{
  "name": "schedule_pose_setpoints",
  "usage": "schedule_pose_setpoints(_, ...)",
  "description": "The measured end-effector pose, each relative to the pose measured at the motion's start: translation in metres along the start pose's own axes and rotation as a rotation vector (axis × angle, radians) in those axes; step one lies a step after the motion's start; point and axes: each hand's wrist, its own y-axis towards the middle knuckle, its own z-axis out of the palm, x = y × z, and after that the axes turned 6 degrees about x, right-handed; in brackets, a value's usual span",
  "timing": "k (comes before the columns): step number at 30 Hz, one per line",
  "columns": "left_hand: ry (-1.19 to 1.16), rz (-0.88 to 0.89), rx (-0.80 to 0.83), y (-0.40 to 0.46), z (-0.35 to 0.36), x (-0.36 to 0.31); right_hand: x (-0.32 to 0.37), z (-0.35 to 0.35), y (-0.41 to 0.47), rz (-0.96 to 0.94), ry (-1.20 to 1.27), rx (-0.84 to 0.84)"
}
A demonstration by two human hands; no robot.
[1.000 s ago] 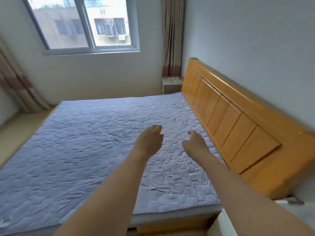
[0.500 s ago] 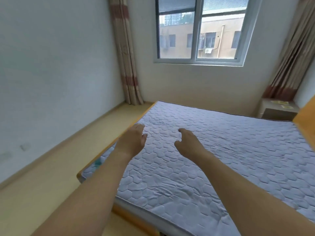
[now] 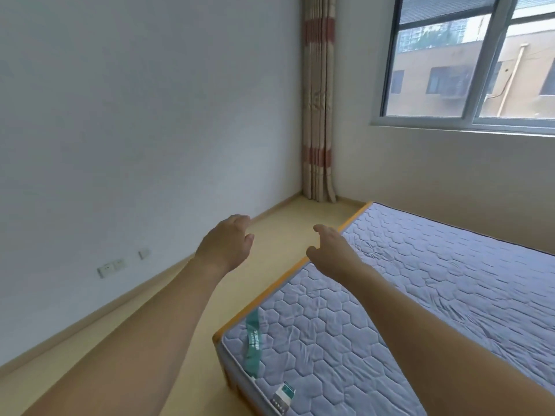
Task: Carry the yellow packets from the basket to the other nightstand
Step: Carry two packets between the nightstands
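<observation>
A quilted grey-blue mattress (image 3: pixel 420 295) is set on an orange wooden bed frame (image 3: pixel 288 280) at the right. A pale yellow floor (image 3: pixel 270 235) runs along its left. A striped beige curtain (image 3: pixel 318 100) is hung in the far corner, left of the grey-framed window (image 3: pixel 468 61).

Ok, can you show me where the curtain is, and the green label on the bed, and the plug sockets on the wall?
curtain (image 3: pixel 318 115): head view, middle of the hanging folds.
green label (image 3: pixel 253 340): head view, middle of the strip on the mattress corner.
plug sockets (image 3: pixel 111 268): head view, centre of the low wall plates.
</observation>
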Motion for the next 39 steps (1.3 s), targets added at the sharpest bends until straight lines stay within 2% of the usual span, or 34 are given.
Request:
schedule_pose_setpoints(6,0.02,-0.085,-0.043,0.088,-0.033,0.101,0.068,0.022,0.135,-0.089,-0.023,0.022)
schedule_pose_setpoints(14,0.0,-0.181,-0.045,0.189,-0.037,0.258,0.156,0.095,0.294,-0.144,-0.044,0.06)
schedule_pose_setpoints(19,0.014,-0.122,-0.074,0.271,-0.049,0.36,0.218,0.147,0.402,-0.145,-0.037,0.036)
schedule_pose_setpoints(22,0.053,-0.068,-0.046,0.328,-0.069,0.416,0.263,0.16,0.467,-0.136,-0.022,0.029)
schedule_pose_setpoints(26,0.041,-0.021,-0.1,0.409,-0.091,0.479,0.31,0.171,0.547,-0.152,0.004,-0.049)
schedule_pose_setpoints(34,-0.006,0.022,-0.048,0.559,-0.059,0.57,0.325,0.206,0.716,-0.085,-0.054,-0.058)
schedule_pose_setpoints(39,0.029,0.116,-0.064,0.671,-0.041,0.607,0.326,0.221,0.841,-0.1,-0.019,-0.065)
